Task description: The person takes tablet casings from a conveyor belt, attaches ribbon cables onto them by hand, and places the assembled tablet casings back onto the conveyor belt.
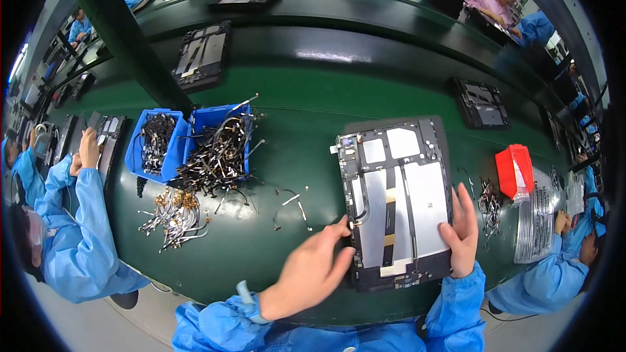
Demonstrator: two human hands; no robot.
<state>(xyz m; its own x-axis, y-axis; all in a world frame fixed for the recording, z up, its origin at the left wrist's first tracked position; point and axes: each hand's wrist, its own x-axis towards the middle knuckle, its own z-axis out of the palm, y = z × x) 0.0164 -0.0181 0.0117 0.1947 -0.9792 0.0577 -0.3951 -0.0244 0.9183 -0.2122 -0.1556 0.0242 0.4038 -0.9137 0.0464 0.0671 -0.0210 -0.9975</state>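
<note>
In front of me lies a tablet [420,202] with its back cover off, showing silver battery plates, black flat cables and small boards. It rests on a dark flat holder [438,132] whose edge shows behind it. My right hand [461,238] grips the tablet's right edge, thumb on the silver face and fingers along the outside. At the lower left edge is my left hand [310,274], its index finger and thumb apart, the fingertips touching the side by the small connectors. A short black cable [364,212] curves near those fingertips.
Left of the tablet stand two blue bins [171,163] of dark cables. Before them lie a pile of white cables [173,218] and a few loose ones [297,205]. To the right are black cables [489,205], a red bin [514,169] and a clear tray [538,221]. Co-workers sit on both sides.
</note>
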